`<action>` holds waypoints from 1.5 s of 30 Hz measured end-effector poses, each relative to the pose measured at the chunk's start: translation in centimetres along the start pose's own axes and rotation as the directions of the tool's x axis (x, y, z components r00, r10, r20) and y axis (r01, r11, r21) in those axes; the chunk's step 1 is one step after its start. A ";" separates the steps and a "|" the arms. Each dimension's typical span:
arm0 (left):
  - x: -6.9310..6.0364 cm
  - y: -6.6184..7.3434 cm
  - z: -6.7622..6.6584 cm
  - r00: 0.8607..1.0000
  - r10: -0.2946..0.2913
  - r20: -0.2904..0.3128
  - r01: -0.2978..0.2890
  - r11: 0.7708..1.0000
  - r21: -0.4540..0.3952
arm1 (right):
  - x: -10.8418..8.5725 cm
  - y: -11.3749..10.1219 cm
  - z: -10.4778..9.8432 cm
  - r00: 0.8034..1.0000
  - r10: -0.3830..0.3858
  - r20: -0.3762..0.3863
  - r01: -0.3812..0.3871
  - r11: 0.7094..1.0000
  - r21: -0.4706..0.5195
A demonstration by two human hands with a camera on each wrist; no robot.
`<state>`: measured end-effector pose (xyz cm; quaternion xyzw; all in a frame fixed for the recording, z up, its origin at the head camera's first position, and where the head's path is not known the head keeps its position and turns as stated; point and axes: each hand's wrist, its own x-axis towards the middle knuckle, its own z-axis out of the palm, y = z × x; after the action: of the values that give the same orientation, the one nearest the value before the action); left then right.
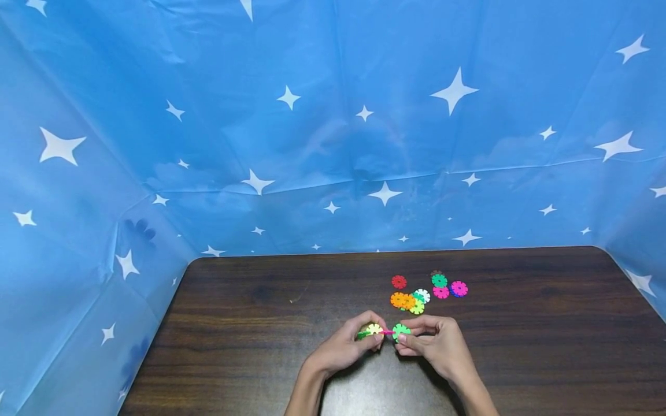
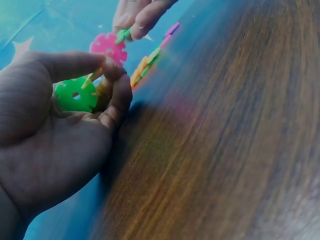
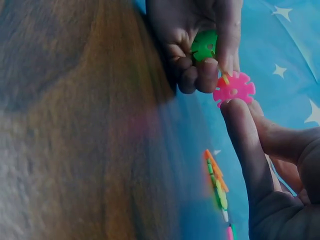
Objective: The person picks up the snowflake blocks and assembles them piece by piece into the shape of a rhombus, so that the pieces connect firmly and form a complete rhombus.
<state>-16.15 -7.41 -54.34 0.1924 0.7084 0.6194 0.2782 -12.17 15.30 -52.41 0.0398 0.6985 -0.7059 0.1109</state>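
My left hand (image 1: 343, 346) pinches a yellow notched disc (image 1: 374, 329) between thumb and fingers. A green notched disc (image 2: 75, 95) is joined to it on the palm side, and a pink notched disc (image 2: 107, 47) stands out past the fingertips. Between the thumb and fingers of my right hand (image 1: 442, 349) is another green notched disc (image 1: 400, 330), held edge-on against the pink one's rim. Whether those two are slotted together I cannot tell. Fingers partly hide the yellow disc in both wrist views.
Beyond the hands, loose discs lie on the dark wooden table (image 1: 250, 358): red (image 1: 399, 281), orange (image 1: 398, 300), white (image 1: 424, 295), yellow-green (image 1: 417, 307), green (image 1: 439, 280) and pink (image 1: 459, 288). Some overlap. A blue star-patterned curtain (image 1: 333, 144) surrounds the table's back and sides.
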 end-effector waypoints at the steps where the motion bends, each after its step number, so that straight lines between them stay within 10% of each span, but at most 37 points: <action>1: 0.0 0.0 0.0 1.000 0.004 0.004 -0.004 1.000 0.006 | 0.0 0.0 0.1 1.000 0.007 -0.008 -0.007 1.000 -0.003; 25: 0.1 -0.1 -0.5 0.998 -0.054 0.012 0.055 0.991 -0.120 | 0.3 -0.1 0.0 0.995 -0.069 -0.069 0.059 0.988 -0.146; 32: 0.1 -0.1 -0.6 0.999 -0.046 0.019 0.048 0.989 -0.143 | 0.2 0.2 -1.0 0.986 -0.079 -0.146 0.002 0.885 -0.465; 45: 0.1 -0.2 -0.6 0.999 -0.035 0.013 0.037 0.989 -0.143 | 0.4 0.7 0.0 0.975 -0.137 -0.174 -0.019 0.730 -0.683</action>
<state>-16.57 -7.85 -54.48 0.1622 0.6641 0.6626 0.3061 -12.43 15.30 -53.23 0.0491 0.9166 -0.3962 0.0198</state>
